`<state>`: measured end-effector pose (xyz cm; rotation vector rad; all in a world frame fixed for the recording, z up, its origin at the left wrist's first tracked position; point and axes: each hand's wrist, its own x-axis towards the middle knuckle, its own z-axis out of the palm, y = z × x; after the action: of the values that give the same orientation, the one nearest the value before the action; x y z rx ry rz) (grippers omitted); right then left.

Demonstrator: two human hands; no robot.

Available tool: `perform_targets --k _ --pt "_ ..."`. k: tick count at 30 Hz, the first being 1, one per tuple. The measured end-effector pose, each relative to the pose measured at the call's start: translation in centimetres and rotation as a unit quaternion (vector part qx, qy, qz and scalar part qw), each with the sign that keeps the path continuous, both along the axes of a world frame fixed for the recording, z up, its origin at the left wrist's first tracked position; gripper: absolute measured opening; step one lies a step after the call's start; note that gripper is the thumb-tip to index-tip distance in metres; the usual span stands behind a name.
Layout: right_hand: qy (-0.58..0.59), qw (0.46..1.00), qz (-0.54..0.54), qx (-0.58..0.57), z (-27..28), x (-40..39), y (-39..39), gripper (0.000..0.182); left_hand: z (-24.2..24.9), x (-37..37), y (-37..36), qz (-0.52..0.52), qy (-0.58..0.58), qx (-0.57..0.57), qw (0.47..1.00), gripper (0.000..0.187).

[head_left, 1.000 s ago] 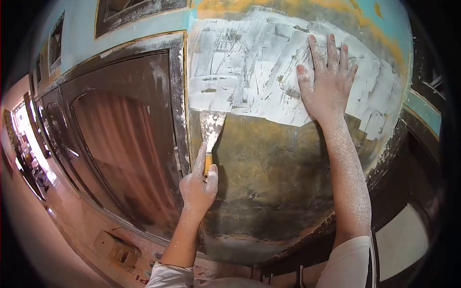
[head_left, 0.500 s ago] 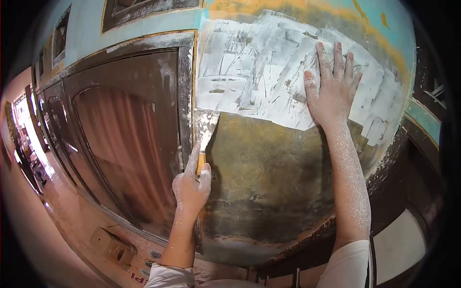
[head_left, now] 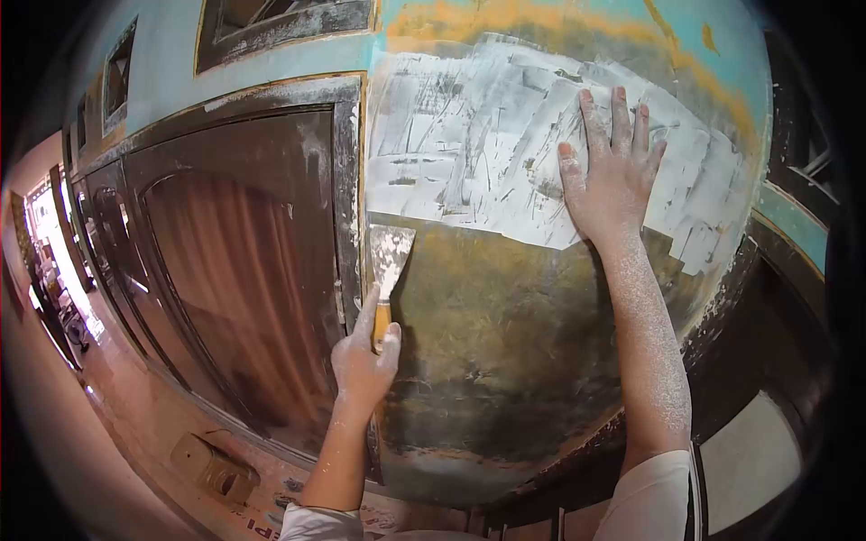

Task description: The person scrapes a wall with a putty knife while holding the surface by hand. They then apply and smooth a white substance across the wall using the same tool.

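Observation:
My left hand [head_left: 365, 365] is wrapped round the yellow handle of a putty knife [head_left: 391, 257], its wide blade pointing up and spotted with white. The blade is just below the lower edge of a white coated patch [head_left: 469, 135] on the wall, close to the door frame. Higher up on the right, my right hand [head_left: 615, 185] lies against the white patch with its fingers spread and holds nothing. White dust covers both hands and the right forearm. Beneath the patch the wall [head_left: 496, 334] shows a bare brownish-green surface.
A dark wooden door [head_left: 316, 216] with a reddish curtain behind its panel stands at the left. On the floor at lower left is a brown plastic stool [head_left: 215, 469]. A pale panel [head_left: 753, 460] shows at lower right, beside a dark recess.
The putty knife has dropped slightly, so its blade has come away from the patch's lower edge. My right hand has shifted a little left on the patch. The view has tilted slightly.

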<state>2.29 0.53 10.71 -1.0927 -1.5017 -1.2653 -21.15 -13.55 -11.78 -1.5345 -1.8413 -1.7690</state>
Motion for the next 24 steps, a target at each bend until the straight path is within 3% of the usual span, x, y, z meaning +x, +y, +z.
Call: perform_targets --k 8,12,18,23,24 --pt "-0.001 1.0 0.003 -0.004 -0.2 0.0 -0.2 0.064 2.1 1.6 1.5 -0.028 0.034 0.032 0.999 0.058" --pt "-0.008 1.0 0.022 -0.013 -0.8 0.2 -0.4 0.065 -0.7 2.8 2.3 -0.023 0.025 -0.011 0.999 0.062" --pt "-0.012 0.999 0.019 -0.042 -1.9 0.4 -0.4 0.066 7.4 1.4 2.9 -0.026 0.023 0.025 0.999 0.06" --pt "-0.02 0.996 0.027 -0.082 -4.1 0.8 -0.7 0.066 3.9 2.3 3.4 -0.026 0.053 -0.012 0.998 0.065" --pt "-0.025 0.996 0.018 -0.089 -4.3 0.7 -0.9 0.065 5.2 2.4 3.0 -0.013 0.06 -0.025 0.998 0.063"
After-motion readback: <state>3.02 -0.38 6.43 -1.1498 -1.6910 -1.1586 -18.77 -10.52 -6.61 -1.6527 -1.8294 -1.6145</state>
